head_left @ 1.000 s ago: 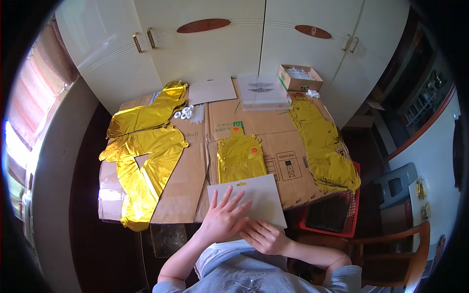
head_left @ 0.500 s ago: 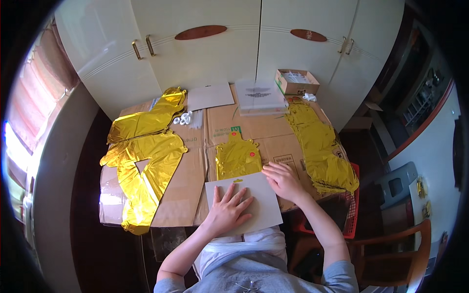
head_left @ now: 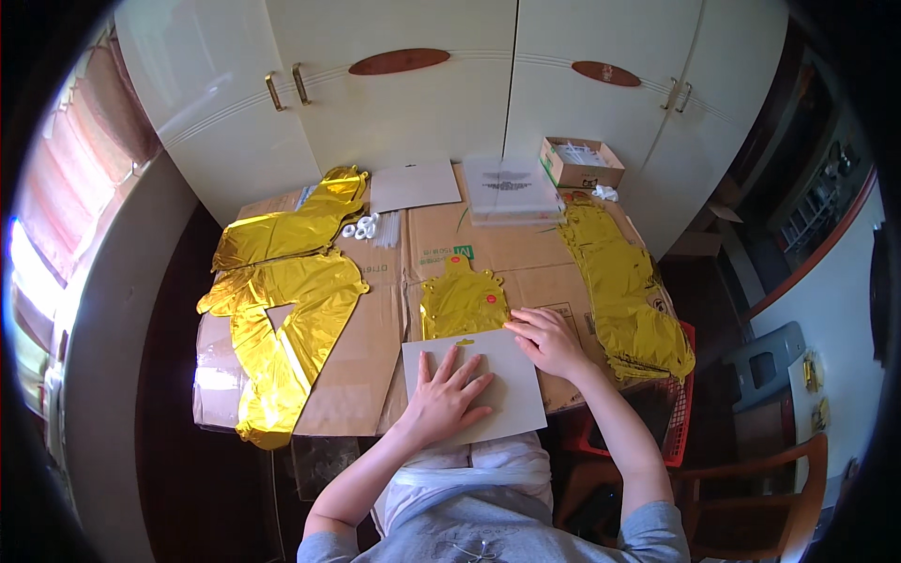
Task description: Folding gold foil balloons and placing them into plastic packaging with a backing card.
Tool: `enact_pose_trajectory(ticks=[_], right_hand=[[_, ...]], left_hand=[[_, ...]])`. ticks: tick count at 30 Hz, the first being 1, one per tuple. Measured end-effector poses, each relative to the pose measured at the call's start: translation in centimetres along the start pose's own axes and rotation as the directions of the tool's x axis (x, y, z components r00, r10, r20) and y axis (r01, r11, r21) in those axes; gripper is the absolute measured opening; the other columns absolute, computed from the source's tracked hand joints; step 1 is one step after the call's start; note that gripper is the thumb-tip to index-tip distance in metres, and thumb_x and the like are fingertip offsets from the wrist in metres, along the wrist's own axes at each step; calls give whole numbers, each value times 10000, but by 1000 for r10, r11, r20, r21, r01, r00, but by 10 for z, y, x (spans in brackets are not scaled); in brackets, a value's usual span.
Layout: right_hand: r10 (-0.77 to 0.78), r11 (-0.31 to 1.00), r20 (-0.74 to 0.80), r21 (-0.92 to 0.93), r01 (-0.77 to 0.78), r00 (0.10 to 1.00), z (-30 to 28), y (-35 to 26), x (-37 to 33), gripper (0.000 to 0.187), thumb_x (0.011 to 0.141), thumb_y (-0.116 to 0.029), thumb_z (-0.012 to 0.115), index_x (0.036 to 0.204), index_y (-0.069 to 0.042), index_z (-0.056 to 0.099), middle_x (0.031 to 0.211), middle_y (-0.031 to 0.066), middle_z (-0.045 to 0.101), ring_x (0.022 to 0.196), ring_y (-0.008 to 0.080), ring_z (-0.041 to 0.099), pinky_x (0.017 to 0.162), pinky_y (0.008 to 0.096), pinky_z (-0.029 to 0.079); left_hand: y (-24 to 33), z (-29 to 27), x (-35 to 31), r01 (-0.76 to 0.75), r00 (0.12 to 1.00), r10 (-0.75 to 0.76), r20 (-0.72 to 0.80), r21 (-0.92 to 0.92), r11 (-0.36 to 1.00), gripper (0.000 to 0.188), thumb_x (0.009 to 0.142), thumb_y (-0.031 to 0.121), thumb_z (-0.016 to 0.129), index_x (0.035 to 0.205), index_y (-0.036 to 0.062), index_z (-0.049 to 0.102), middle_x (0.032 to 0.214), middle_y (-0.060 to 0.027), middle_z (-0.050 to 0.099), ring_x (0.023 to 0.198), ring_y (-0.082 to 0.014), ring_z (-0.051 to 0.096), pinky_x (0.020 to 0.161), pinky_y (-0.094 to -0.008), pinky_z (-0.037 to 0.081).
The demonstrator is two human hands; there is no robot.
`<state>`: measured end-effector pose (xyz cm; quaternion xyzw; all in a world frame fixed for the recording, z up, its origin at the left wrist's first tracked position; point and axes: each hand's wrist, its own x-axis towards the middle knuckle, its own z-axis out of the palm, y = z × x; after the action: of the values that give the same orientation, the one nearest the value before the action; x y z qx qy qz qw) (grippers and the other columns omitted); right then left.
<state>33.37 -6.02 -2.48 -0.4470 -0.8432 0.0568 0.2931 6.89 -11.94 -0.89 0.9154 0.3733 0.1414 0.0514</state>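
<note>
A small gold foil balloon [head_left: 457,305], flat and uninflated with two red dots, lies at the table's middle. Its near end goes out of sight at the grey-white card [head_left: 511,394] with a slotted hang hole, which rests at the front edge by my lap. Spread fingers of my left hand [head_left: 449,399] press flat on this card. My right hand [head_left: 549,342] is at the card's far right corner, its fingertips drawn together at the balloon's right edge; the fingers partly hide what they pinch.
Larger flat gold foil balloons lie at left [head_left: 282,328] and in a stack at right [head_left: 619,291]. Toward the back are another card [head_left: 413,186], white ribbon rolls [head_left: 360,227], clear straws [head_left: 387,230], a plastic-bag stack [head_left: 511,192] and a cardboard box [head_left: 582,164]. A red basket [head_left: 683,403] stands at right.
The view has shifted slightly, so the table's things appear a little further right. Both hands keep nearly the same places on the card and at its corner.
</note>
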Motion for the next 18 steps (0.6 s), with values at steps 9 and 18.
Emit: enact_pose_trajectory(ticks=[9, 18], right_hand=[[51, 994, 10, 93, -52, 999, -1, 4, 16, 347, 876, -193, 638, 1198, -64, 642, 1289, 154, 586, 1185, 321, 549, 1023, 443, 415], [454, 638, 301, 547, -542, 838, 8, 7, 85, 500, 862, -125, 676, 1304, -3, 479, 1266, 182, 554, 1133, 228, 565, 889, 355, 502]], left_hand=[[1, -8, 5, 36, 997, -35, 66, -13, 999, 631, 857, 583, 573, 1359, 204, 530, 1469, -121, 431, 1415, -401, 276, 1059, -737, 141], [-1, -4, 6, 42, 998, -41, 43, -23, 999, 630, 842, 608, 567, 1335, 217, 542, 1460, -115, 435, 1413, -402, 272, 1054, -741, 138]])
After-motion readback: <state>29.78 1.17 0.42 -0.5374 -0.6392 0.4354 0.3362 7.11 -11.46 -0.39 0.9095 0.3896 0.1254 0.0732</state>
